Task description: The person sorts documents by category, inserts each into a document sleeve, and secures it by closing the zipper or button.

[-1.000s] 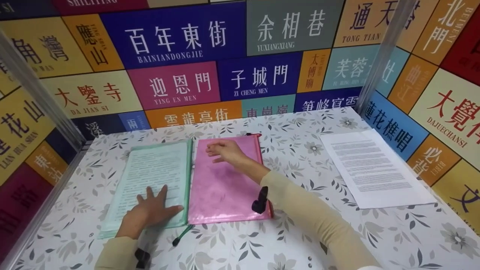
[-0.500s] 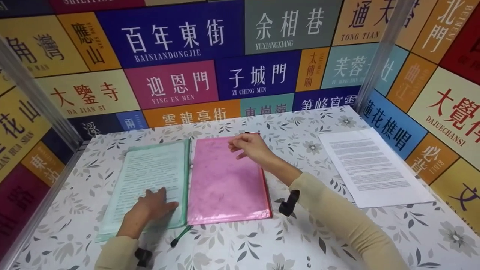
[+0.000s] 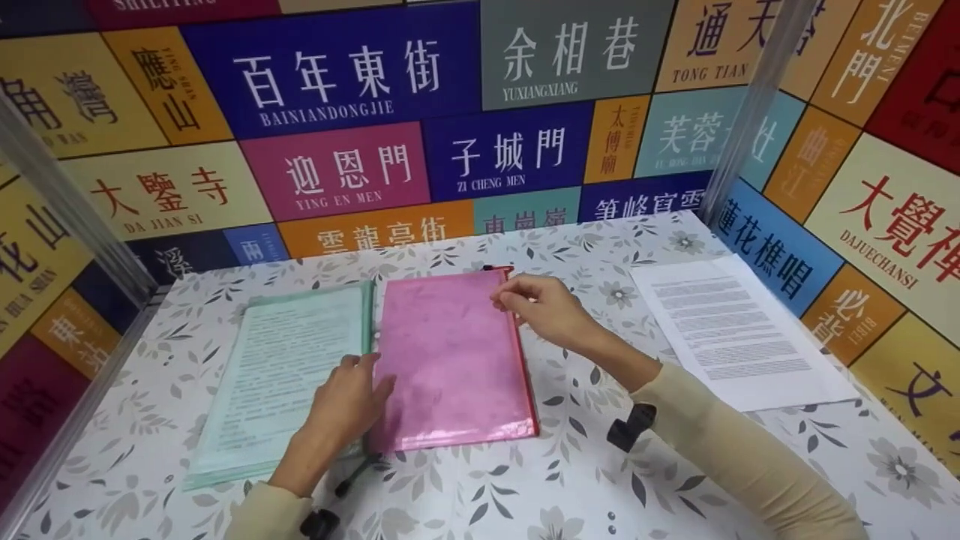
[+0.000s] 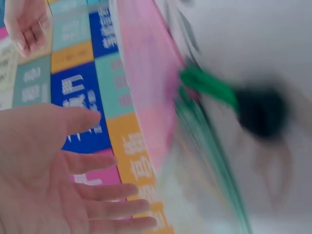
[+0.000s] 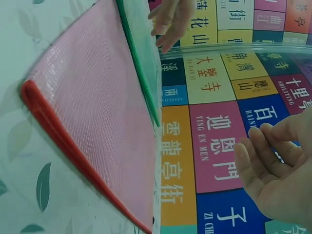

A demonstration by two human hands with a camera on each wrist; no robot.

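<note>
A green zip file bag (image 3: 289, 360) with a printed sheet showing through it lies on the left of the table. Beside it, edge to edge, is a pink zip file bag (image 3: 454, 360) with a red zip (image 5: 73, 146) along its right side. My left hand (image 3: 341, 401) hovers by the seam between the two bags, fingers loosely spread; its wrist view shows nothing in the palm. Over the pink bag's upper right edge is my right hand (image 3: 551, 311), loosely curled and holding nothing. A green zip pull with a dark end (image 4: 263, 112) sticks out at the green bag's near corner.
A stack of printed paper (image 3: 739, 337) lies at the right of the flower-patterned table (image 3: 585, 465). Walls of coloured panels with place names (image 3: 360, 169) enclose the back and both sides.
My right hand has moved right across the pink bag to its upper right edge. My left hand has lifted off the green bag's sheet and shifted right towards the pink bag.
</note>
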